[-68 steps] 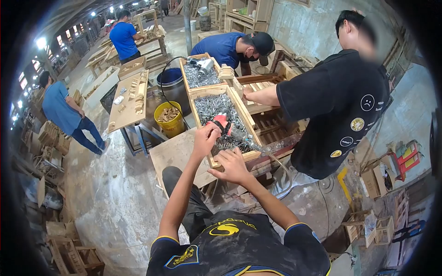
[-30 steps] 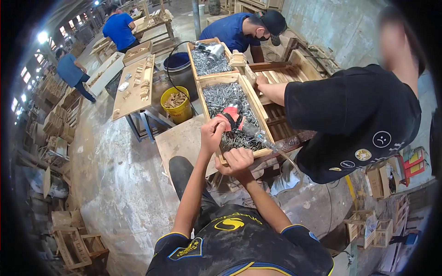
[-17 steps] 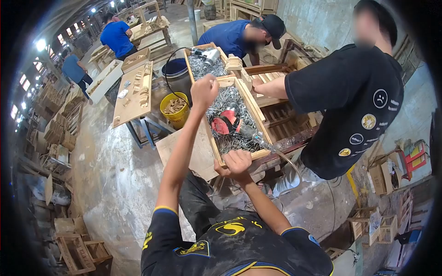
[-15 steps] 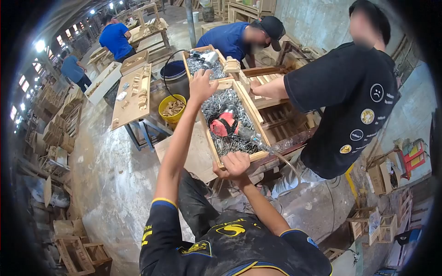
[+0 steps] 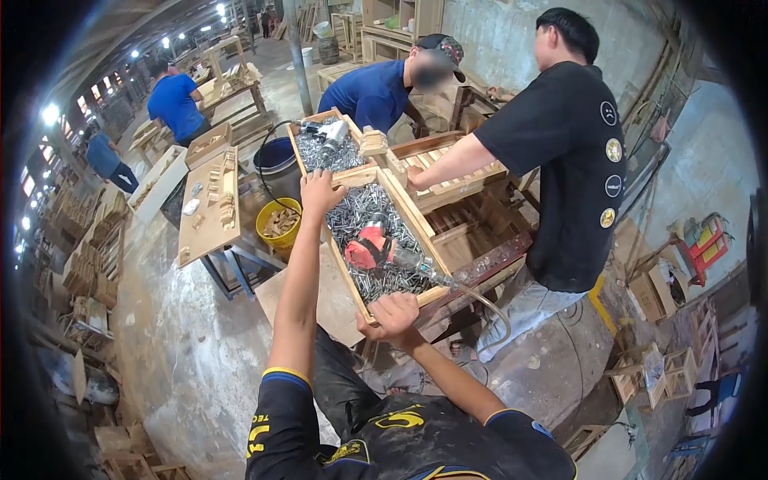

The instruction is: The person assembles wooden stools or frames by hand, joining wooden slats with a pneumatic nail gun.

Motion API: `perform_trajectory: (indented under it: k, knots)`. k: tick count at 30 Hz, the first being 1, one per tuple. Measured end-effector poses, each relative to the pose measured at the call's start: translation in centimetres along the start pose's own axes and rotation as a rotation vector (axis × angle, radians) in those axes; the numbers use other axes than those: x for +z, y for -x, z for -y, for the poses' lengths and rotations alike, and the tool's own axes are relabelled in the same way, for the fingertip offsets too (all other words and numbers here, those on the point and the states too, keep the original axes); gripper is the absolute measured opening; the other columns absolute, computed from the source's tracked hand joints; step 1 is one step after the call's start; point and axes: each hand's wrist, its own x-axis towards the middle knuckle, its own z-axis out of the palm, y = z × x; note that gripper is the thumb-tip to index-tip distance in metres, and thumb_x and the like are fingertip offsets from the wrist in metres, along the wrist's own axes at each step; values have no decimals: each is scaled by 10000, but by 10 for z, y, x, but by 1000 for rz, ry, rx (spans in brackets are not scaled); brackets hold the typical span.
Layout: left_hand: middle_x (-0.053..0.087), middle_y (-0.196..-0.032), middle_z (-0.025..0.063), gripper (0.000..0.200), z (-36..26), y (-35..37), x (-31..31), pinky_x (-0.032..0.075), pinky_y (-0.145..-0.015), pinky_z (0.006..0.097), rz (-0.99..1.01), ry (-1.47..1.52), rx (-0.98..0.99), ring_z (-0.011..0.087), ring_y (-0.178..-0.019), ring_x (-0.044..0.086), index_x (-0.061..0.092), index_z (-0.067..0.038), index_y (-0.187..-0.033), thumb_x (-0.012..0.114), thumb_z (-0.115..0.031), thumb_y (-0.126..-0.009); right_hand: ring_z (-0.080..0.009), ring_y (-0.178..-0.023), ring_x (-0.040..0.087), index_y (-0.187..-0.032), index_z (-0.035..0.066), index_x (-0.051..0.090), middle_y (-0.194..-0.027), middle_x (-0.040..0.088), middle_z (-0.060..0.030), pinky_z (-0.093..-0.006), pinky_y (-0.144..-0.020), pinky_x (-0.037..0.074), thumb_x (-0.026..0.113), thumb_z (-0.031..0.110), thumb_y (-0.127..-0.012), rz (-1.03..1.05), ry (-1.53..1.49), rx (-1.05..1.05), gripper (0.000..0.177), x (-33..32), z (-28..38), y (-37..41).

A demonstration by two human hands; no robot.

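Left hand (image 5: 320,192) is at full arm's reach on the far left corner of the shallow rectangular wooden tray (image 5: 428,294), fingers curled down over the rim. Right hand (image 5: 392,314) is closed on the near rim, knuckles up, thumb side toward the tray; can't tell how far the fingers wrap under. The tray sits mid-scene, running near-to-far across a dark wooden frame, its near end past the edge of a pale plywood board (image 5: 320,292). It is filled with loose silver screws (image 5: 360,212). A red pneumatic screwdriver (image 5: 366,250) lies on the screws, and its clear hose (image 5: 484,302) trails off the near right corner and loops downward. Just beyond, end to end with the tray, is a second wooden tray of screws (image 5: 308,156) with a grey air tool (image 5: 332,132) lying in it. Right of both, a co-worker in a black t-shirt (image 5: 568,152) has a hand on a slatted wooden panel (image 5: 452,164). Another person in a blue shirt and cap (image 5: 372,92) bends over at the far side. To the left stand a yellow bucket of wood offcuts (image 5: 276,228) and a blue drum (image 5: 276,156).
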Motion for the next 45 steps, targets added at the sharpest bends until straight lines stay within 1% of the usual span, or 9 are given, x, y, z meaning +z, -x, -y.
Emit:
perform_trajectory:
  k: [3,19,25,32,33,36,40,43,45]
  knots:
    - [595,-931,119,404,3,0,2,363,-956,434,-40,32,-16,295,-969,558,624,-55,-875,657,-404,-676,-171,-494,382,-527,157,400,-535,343,-3,-316,-513,273,636,326,-731,8,1,7,355,1,1,0]
    - [591,-941,135,454,-4,-2,-6,361,-931,416,-5,-88,-23,298,-977,545,632,-33,-869,697,-429,-657,-167,-483,376,-529,151,381,-540,329,-8,-319,-502,262,638,312,-710,32,-6,10,353,4,0,0]
    - [614,-922,130,446,-3,-4,-6,347,-950,427,45,-44,-67,293,-976,557,645,-31,-861,622,-442,-690,-171,-489,381,-533,150,385,-539,335,-10,-321,-508,267,627,324,-716,23,-8,17,349,6,0,1]
    - [629,-892,132,395,4,-6,-4,361,-942,434,36,71,-102,305,-956,569,677,-38,-757,582,-417,-698,-170,-493,389,-533,152,384,-535,339,-9,-322,-511,277,613,334,-734,15,1,18,355,8,0,2]
    - [623,-873,127,380,5,-6,-3,365,-938,432,7,91,-95,302,-942,574,685,-41,-747,583,-404,-693,-170,-493,393,-535,154,388,-534,342,-7,-322,-513,278,612,335,-736,25,-4,26,351,9,0,3]
    - [615,-857,123,367,9,-7,1,370,-932,431,-23,164,-94,298,-922,579,692,-50,-754,584,-395,-693,-175,-493,392,-577,142,521,-528,375,-1,-335,-537,278,638,323,-711,55,-23,35,254,9,-1,6]
    - [642,-990,131,435,11,-5,1,408,-917,435,-35,169,-82,295,-990,592,698,-50,-985,619,-386,-720,-180,-494,397,-585,138,531,-531,380,-3,-338,-537,280,638,322,-706,70,-14,42,244,6,0,7]
    - [608,-1130,130,497,11,-2,3,383,-953,445,-51,129,-53,286,-1095,551,652,-69,-1120,630,-375,-728,-189,-499,399,-584,134,527,-534,379,-12,-342,-535,283,640,307,-699,91,-18,45,237,4,1,4]
    - [566,-1207,118,560,11,-1,3,360,-972,452,-50,77,-27,289,-1149,512,598,-73,-1203,625,-367,-727,-178,-485,394,-550,144,450,-530,356,-7,-334,-516,271,626,321,-715,82,-12,37,299,8,3,3]
